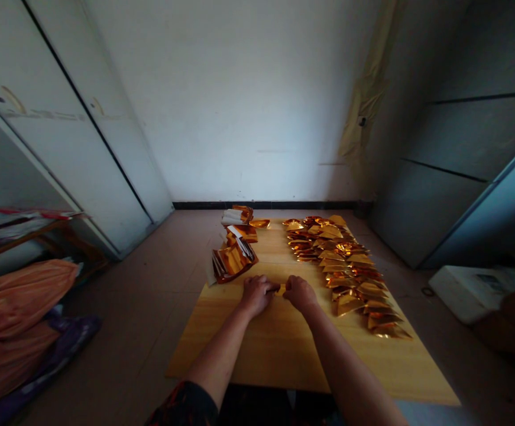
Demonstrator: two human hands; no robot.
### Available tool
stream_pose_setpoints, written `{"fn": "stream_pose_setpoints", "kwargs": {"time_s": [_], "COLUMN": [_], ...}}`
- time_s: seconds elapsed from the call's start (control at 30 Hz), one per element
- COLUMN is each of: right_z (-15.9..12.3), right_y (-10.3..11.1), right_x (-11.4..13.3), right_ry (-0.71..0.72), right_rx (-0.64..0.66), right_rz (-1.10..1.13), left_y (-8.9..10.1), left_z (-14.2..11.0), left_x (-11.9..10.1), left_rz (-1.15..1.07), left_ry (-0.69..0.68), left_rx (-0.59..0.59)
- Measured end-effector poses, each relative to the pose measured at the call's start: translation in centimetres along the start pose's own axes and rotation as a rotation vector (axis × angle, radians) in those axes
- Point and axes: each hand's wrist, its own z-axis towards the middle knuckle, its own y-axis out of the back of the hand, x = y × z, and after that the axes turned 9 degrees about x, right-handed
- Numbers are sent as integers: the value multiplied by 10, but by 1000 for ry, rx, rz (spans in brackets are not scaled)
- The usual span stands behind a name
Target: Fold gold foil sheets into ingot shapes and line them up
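Observation:
My left hand (pixel 256 294) and my right hand (pixel 300 294) sit close together at the middle of a light wooden board (pixel 279 349). Both hands pinch a small gold foil piece (pixel 281 289) between them, and the fingers hide most of it. To the right, a long heap of folded gold foil triangles (pixel 343 266) runs down the board. Stacks of gold foil sheets (pixel 233 261) with white paper strips lie near the board's far left corner, just beyond my left hand.
The board rests low on a tiled floor (pixel 142 296), with a dark-skirted white wall (pixel 239 106) behind it. Orange bags (pixel 13 313) and purple cloth (pixel 62 343) lie at the left, below white cabinet doors (pixel 80 124). A white box (pixel 474 293) sits at the right.

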Motion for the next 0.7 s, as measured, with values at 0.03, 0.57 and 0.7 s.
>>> {"fn": "stream_pose_setpoints", "kwargs": {"time_s": [0.03, 0.57, 0.7], "right_z": [2, -3, -6], "right_y": [-1, -2, -2], "right_x": [-3, -16, -14], "right_ry": [9, 131, 131], "right_rx": [-3, -53, -23], "right_rz": [9, 29, 2], "left_y": [0, -2, -2], "left_z": [0, -8, -23], "left_x": [1, 6, -9], "left_rz": [-3, -6, 138], "left_ry": [-9, -77, -69], "left_rx": [5, -21, -112]}}
